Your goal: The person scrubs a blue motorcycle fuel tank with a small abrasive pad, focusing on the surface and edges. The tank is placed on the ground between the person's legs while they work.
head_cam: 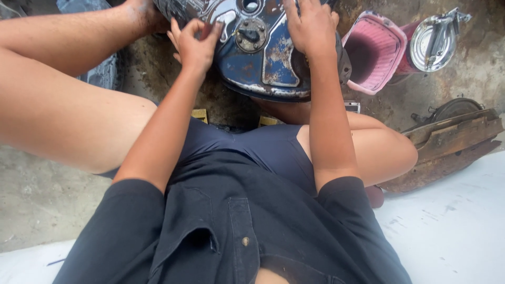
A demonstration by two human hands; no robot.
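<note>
Soft, even daylight filled the scene, bright with no hard shadows. The white sheet at the near right was almost washed out. A sharp glint sat on the round metal lid at the far right, and a paler sheen on the blue tank. Straight lines bowed towards the edges. The dark shirt nearest the camera looked slightly soft.

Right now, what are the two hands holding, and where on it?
Both rest on the rusty blue fuel tank: left hand at its left side, right hand flat on top. No closed grip visible.
</note>
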